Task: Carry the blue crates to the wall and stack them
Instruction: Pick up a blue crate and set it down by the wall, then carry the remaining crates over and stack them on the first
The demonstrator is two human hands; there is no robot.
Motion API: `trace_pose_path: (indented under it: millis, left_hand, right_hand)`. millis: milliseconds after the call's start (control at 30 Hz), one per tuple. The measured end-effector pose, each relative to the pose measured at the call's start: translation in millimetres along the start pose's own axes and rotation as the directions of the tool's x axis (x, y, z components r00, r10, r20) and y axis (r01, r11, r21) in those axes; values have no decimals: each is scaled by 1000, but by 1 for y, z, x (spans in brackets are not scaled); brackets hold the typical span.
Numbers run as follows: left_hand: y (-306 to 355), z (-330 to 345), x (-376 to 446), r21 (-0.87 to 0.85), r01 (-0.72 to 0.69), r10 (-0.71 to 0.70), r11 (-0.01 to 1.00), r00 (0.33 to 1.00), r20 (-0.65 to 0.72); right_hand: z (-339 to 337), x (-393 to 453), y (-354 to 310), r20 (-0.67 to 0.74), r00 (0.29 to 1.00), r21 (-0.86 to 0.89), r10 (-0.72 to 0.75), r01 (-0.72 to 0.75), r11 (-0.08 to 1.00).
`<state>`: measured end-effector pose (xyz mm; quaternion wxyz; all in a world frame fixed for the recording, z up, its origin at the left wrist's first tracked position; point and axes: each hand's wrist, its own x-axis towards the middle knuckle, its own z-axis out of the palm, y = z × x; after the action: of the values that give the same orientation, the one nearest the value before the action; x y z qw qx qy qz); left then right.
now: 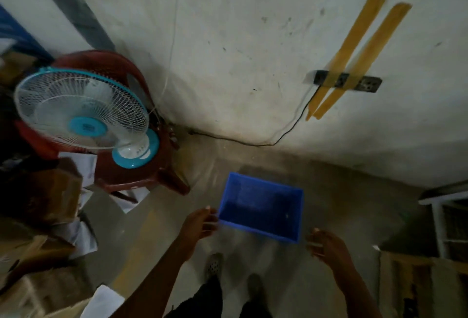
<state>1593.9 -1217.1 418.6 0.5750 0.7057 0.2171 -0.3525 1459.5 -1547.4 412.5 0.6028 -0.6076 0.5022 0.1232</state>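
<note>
One blue crate [262, 206] sits empty on the concrete floor, a short way in front of the pale wall [253, 52]. My left hand [198, 224] hovers at the crate's near left corner, fingers apart, touching or nearly touching the rim. My right hand [326, 245] is just off the near right corner, fingers loosely spread and holding nothing. The picture is blurred by motion. My two feet stand directly behind the crate.
A white and teal table fan [83, 112] stands on a dark red plastic chair [141, 166] at the left. Cardboard boxes [40, 198] and papers pile up at far left. A power strip [347, 81] is taped to the wall, its black cable trailing down. A white frame [440, 219] stands at right.
</note>
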Motion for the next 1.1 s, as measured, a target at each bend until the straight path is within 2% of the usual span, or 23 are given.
trace_pose_path:
  millis: [100,267,400,500,633,800,933,1100]
  left_hand:
    - [-4,-16,-21,-81,-25,16,996,994,-106]
    - [-36,-36,-71,-267,-35,-39,963,963,-266]
    - [-88,-53,-119,-431,-45,-110,901,938,-327]
    - [-141,-64,-160,-537,-99,-150,838,904,-400]
    - [-222,-81,-228,-668,-194,-261,719,814,-518]
    - [-322,-86,-319,-777,-329,-447,536,670,-593]
    - [-401,-78,-389,-807,-450,-549,382,592,-590]
    - [-501,-59,-477,-779,-572,-664,256,482,-572]
  right_hand:
    - [7,-14,-1,39,999,-45,-7,9,999]
    - [17,-33,-1,204,979,-163,15,19,986]
    - [32,-34,-8,370,927,-358,59,84,930]
    - [57,-35,-15,434,896,-464,96,131,876]
    - [101,-56,-21,513,854,-572,88,264,776]
    - [169,-115,-7,653,749,-634,114,458,623]
    - [225,-173,39,721,682,-638,122,584,502]
    - [287,-262,128,747,633,-657,201,658,369]
